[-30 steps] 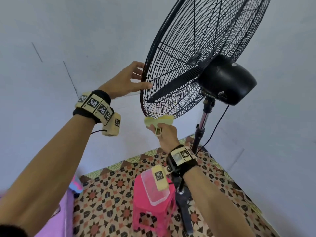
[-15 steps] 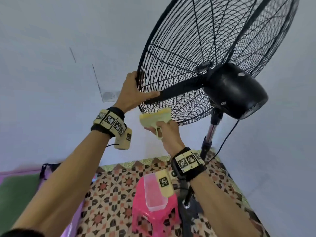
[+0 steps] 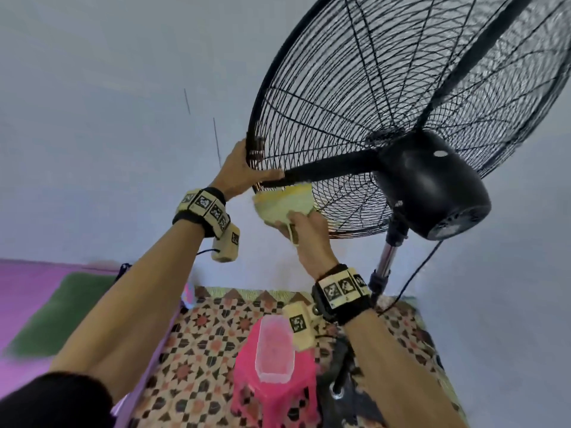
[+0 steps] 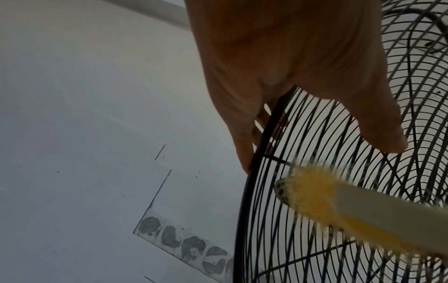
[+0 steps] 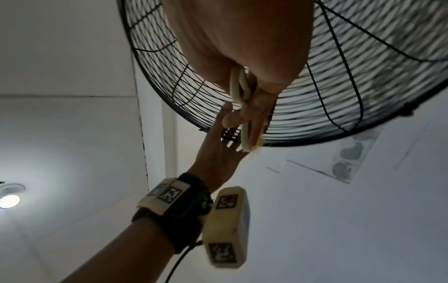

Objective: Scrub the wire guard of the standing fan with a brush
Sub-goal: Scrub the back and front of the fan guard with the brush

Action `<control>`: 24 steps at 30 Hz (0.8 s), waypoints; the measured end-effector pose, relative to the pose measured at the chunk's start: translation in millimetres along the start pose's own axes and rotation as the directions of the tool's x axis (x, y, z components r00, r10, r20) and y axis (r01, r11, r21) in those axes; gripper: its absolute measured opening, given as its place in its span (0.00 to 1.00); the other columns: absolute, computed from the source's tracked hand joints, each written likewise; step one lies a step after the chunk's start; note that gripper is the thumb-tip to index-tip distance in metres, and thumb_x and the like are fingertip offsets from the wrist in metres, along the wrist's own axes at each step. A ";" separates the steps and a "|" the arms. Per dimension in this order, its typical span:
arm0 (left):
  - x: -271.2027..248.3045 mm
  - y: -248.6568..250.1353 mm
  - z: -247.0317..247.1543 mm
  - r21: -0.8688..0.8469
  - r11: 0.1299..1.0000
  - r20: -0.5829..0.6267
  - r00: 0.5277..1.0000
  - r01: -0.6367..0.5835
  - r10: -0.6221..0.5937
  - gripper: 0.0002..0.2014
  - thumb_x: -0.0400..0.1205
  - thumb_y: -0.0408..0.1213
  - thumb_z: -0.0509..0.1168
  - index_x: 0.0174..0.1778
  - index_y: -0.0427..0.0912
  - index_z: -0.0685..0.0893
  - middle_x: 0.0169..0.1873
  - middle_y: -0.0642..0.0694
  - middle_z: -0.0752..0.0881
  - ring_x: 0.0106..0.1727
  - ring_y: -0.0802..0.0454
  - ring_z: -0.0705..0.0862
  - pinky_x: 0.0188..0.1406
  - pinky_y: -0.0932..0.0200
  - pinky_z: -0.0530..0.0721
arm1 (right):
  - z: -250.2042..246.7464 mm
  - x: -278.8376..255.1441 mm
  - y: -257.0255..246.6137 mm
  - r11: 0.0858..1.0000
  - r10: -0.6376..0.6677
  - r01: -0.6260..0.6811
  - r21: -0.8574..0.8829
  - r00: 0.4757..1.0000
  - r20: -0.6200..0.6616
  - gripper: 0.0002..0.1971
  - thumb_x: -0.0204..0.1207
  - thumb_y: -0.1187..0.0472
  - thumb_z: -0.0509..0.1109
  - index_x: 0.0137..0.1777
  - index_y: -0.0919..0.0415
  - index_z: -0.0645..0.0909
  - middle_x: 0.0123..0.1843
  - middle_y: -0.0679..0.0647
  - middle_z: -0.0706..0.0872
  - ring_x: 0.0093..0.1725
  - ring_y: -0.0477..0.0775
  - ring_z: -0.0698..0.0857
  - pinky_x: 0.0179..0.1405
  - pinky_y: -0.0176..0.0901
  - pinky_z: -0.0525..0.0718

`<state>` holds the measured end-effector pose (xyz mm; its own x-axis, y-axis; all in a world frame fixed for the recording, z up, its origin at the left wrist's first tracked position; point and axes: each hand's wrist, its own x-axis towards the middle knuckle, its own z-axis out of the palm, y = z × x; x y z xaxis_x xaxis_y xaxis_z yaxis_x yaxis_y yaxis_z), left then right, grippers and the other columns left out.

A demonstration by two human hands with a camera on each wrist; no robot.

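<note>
The black wire guard (image 3: 355, 88) of the standing fan fills the upper right of the head view. My left hand (image 3: 244, 174) grips its outer rim at the lower left, thumb across the back wires and fingers behind. In the left wrist view the left hand (image 4: 278, 86) wraps the rim of the guard (image 4: 244, 210). My right hand (image 3: 304, 234) holds a pale yellow brush (image 3: 285, 205) by its handle, with the bristles against the guard's lower back wires just below the left thumb. The brush (image 4: 339, 206) looks blurred in the left wrist view. The right wrist view shows the brush (image 5: 244, 122) edge-on.
The black motor housing (image 3: 432, 183) sits on a chrome pole (image 3: 387, 257) with a black cord (image 3: 414, 273). Below stands a pink stool (image 3: 272, 393) carrying a clear container (image 3: 273, 350) on patterned floor tiles (image 3: 200, 350). A purple and green surface (image 3: 40, 304) lies at left.
My left hand went from reaching toward the rim to gripping it. My right hand raised the brush from below the guard up against its lower wires. The head view tilted upward.
</note>
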<state>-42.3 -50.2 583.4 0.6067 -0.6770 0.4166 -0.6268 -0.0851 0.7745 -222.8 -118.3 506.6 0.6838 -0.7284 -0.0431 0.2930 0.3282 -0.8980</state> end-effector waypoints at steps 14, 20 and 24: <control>2.4 -11.6 9.6 -0.057 0.998 -0.014 1.000 0.008 -0.008 0.49 0.66 0.64 0.84 0.78 0.47 0.73 0.71 0.49 0.78 0.70 0.52 0.80 0.73 0.50 0.80 | -9.2 -9.3 -16.0 0.975 -0.099 0.098 -0.200 0.995 0.004 0.11 0.84 0.72 0.64 0.60 0.60 0.82 0.53 0.58 0.90 0.38 0.56 0.94 0.38 0.43 0.91; -3.0 -25.3 19.9 -0.193 0.981 -0.028 1.000 0.004 -0.010 0.48 0.66 0.69 0.83 0.77 0.53 0.72 0.70 0.57 0.82 0.72 0.54 0.82 0.76 0.40 0.81 | -27.4 3.6 -5.0 0.909 -0.319 0.280 -0.308 0.944 -0.086 0.13 0.88 0.62 0.67 0.70 0.61 0.78 0.55 0.54 0.88 0.38 0.47 0.91 0.33 0.43 0.90; -2.0 -25.6 24.2 -0.281 0.960 -0.023 1.000 0.007 -0.014 0.50 0.64 0.69 0.83 0.77 0.51 0.71 0.69 0.54 0.83 0.71 0.52 0.83 0.74 0.38 0.83 | -45.9 13.3 13.5 0.905 -0.202 0.110 -0.411 0.961 -0.188 0.13 0.87 0.61 0.68 0.70 0.62 0.78 0.64 0.61 0.86 0.36 0.49 0.93 0.30 0.40 0.89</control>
<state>-39.3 -64.4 551.1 0.6268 -0.6584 0.4166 -0.4596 0.1194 0.8801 -240.5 -151.2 473.8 0.4722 -0.8796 0.0579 0.0652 -0.0306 -0.9974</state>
